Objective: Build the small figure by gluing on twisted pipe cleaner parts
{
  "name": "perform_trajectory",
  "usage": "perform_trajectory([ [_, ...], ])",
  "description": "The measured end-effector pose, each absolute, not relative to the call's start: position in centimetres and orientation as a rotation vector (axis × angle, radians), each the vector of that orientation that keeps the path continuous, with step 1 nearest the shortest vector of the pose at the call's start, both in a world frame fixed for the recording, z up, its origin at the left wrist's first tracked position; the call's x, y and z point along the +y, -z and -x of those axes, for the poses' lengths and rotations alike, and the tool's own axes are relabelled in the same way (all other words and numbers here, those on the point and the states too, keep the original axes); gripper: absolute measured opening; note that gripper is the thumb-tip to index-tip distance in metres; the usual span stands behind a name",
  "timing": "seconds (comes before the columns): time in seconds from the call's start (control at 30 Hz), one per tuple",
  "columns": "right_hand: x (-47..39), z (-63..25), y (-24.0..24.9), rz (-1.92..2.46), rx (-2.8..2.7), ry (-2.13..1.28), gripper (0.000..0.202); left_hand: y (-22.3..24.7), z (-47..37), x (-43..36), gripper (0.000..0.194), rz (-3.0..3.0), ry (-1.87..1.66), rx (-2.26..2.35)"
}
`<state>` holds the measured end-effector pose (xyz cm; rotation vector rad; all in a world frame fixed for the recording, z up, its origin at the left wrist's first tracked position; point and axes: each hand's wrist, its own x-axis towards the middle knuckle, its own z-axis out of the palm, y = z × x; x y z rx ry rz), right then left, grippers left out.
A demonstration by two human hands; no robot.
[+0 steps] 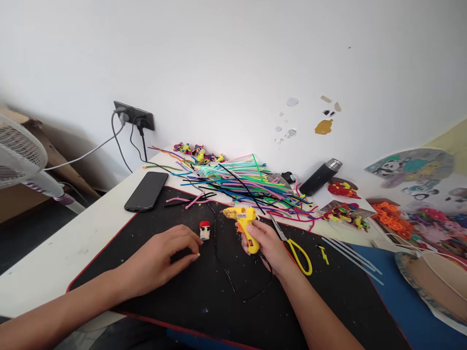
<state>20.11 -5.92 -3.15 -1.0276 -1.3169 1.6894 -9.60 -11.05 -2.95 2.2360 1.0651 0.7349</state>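
The right hand [268,243] is wrapped round the grip of a yellow glue gun [246,214], its fingers closed on the handle and the nozzle pointing left, raised over a black mat [182,301]. The gun's black cord [229,279] loops across the mat between the two hands.

The left hand [171,250] lies low on the mat with its fingers bent, thumb and forefinger tips a little apart. Just beyond those fingertips is a small figure [205,231] with a red cap and a white body; whether they touch it cannot be told.

Scissors [280,231] with yellow handles lie just right of the right hand, and past them come a yellow scrap [323,254] and some thin clear sticks [352,261]. Ahead of both hands spreads a heap of coloured fuzzy wires [237,182]. A phone [146,192] lies ahead of the left hand, partly on the mat and partly on the white counter [40,243]. A dark flask [321,177] leans well ahead and to the right of the right hand. A fan [22,150] stands far off to the left of the left hand.
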Motion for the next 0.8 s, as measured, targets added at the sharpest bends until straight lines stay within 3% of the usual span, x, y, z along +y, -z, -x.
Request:
perform_trajectory([
  [0.27,-6.7,-19.5,2.7,0.876,-0.961,-1.875,0.045,5.1,9.3,-11.4,0.016,-2.640,-0.767,1.011],
  [0.8,-10.2,-18.5,4.7,1.359,-1.610,-1.548,0.054,5.3,9.0,-11.3,0.016,-2.656,-0.744,0.996],
])
